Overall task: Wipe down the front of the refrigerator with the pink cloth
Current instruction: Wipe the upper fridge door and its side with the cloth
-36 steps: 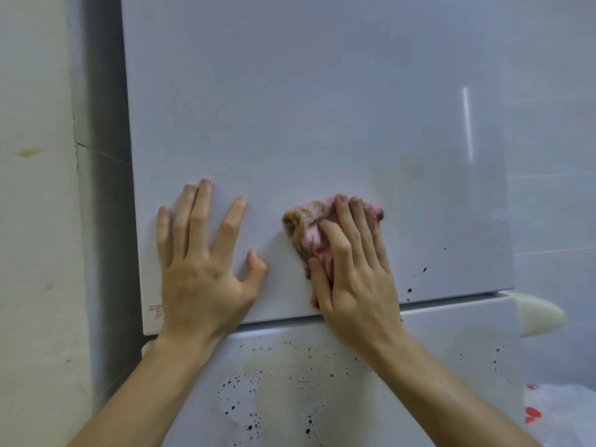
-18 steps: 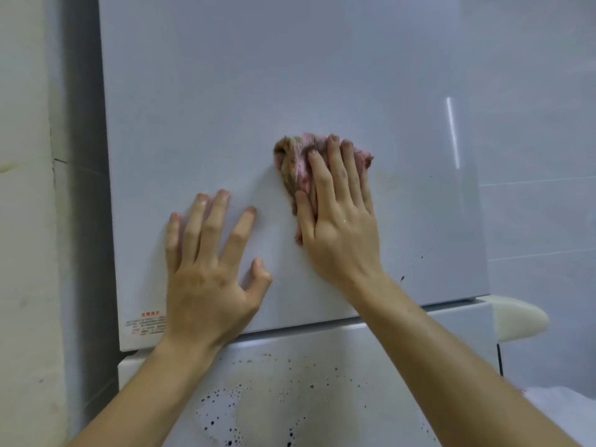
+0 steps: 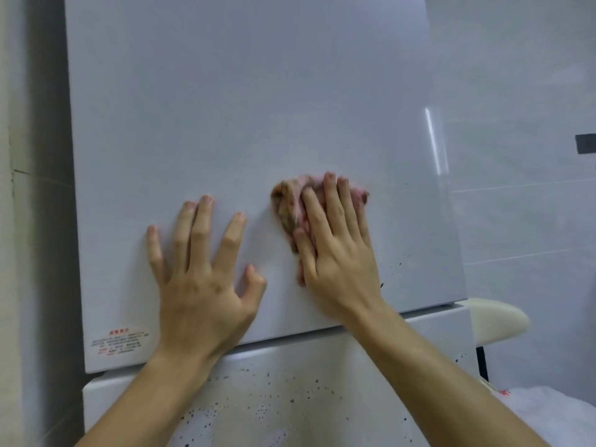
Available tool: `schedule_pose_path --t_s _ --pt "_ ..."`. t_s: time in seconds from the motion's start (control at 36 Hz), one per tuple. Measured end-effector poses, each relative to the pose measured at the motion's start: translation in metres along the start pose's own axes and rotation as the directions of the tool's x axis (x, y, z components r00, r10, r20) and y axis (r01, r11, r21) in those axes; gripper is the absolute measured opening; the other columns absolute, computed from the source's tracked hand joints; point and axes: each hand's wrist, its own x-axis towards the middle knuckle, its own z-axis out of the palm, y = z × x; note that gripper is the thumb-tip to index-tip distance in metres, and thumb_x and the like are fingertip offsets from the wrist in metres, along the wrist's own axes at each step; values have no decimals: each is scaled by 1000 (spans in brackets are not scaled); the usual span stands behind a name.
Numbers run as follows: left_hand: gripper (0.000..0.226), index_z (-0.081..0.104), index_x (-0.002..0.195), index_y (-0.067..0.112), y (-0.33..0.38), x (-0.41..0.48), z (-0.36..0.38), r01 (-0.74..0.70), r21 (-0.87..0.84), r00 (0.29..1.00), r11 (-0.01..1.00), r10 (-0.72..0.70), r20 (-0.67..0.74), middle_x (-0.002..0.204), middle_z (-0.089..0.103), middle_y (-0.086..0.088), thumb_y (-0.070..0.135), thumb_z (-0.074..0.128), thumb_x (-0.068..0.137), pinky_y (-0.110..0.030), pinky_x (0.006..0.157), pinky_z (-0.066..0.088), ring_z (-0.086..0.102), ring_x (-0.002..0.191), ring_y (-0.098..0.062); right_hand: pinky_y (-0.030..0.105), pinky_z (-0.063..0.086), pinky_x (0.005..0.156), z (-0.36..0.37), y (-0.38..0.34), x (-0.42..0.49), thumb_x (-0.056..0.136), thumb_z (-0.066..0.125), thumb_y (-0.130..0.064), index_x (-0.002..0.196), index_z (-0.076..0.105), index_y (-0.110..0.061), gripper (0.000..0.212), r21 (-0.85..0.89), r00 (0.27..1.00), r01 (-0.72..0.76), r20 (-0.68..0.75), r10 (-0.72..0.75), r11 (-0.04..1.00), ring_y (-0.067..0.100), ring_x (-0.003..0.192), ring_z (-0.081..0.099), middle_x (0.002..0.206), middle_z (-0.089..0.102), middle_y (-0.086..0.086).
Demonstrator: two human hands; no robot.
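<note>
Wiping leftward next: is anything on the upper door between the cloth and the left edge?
Yes. The left hand lies flat on the upper door just left of the pink cloth that the right hand presses. Beyond it, only a printed label near the bottom-left corner.

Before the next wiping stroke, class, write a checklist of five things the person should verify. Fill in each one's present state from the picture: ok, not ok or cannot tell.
1. The pink cloth is pressed under the right hand against the upper door: ok.
2. The left hand braces flat on the same door, apart from the cloth: ok.
3. The upper door is free of dirt: not ok, dark specks show right of the right hand.
4. The lower door is clean: not ok, heavily speckled.
5. The cloth is clean enough to go on: cannot tell; its left edge looks brownish.
</note>
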Motion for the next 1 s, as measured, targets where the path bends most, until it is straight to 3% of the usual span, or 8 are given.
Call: schedule_pose_path --t_s 0.17,0.31,0.5,0.75,0.86,1.0 --pt "61 56 149 13 10 5 0 -33 -24 999 999 33 -1 164 37 -19 35 52 92 -64 127 12 31 155 -37 50 13 131 10 8 58 110 35 -38 163 30 -13 58 9 995 -75 -60 75 997 31 161 15 172 21 17" --pt "59 56 150 13 18 13 8 -85 -45 996 995 84 -36 164 40 -17 34 52 95 -61 128 17 34 155 -36 53 14 131 3 6 11 111 35 -36 163 27 -8 59 4 996 -78 -34 78 997 33 161 12 172 17 20" --pt "63 55 151 15 27 10 14 -108 -30 994 994 108 -18 165 37 -20 41 54 93 -62 126 19 29 155 -39 47 9 132 -15 14 -55 113 29 -39 165 22 -12 58 -24 997 -2 77 4 1000 28 162 8 174 13 15" --pt "60 58 147 14 32 12 15 -97 -11 995 995 97 -34 161 41 -22 38 54 92 -66 123 21 34 152 -42 48 11 132 1 37 52 110 36 -37 160 36 -9 57 -12 996 -33 -80 32 999 36 159 22 168 28 21" --pt "59 58 145 14 34 13 14 -87 -17 996 996 86 -19 160 42 -23 38 53 92 -65 124 19 33 152 -43 39 -2 131 -3 47 81 110 29 -41 164 28 -14 60 -3 999 -50 3 50 999 30 161 11 173 18 15" --pt "59 58 146 14 36 12 16 -67 -23 997 998 66 -25 160 41 -23 36 55 91 -65 125 17 32 153 -43 46 5 132 -5 44 53 111 32 -36 162 30 -8 59 -6 997 -69 -35 69 998 35 160 16 170 21 22"
